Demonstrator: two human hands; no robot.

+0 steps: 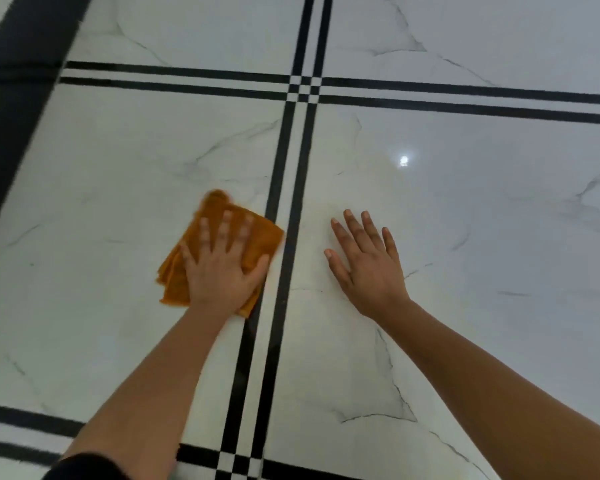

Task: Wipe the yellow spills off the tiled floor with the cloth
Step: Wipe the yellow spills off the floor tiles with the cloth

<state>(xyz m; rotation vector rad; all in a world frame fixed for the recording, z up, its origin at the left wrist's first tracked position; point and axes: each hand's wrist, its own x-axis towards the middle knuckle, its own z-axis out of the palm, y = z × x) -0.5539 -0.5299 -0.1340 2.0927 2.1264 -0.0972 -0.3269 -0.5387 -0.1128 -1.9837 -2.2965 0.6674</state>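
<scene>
One cloth (264, 237), perhaps folded, beneath left grip (222, 271)

No writing, label, brand, number or sign can be read anywhere in the view. The orange cloth (269, 239) is plain fabric over all its visible part; the tiled floor (465, 220) carries only grey marble veins and black stripes (302, 168), none of them forming letters or figures.
</scene>
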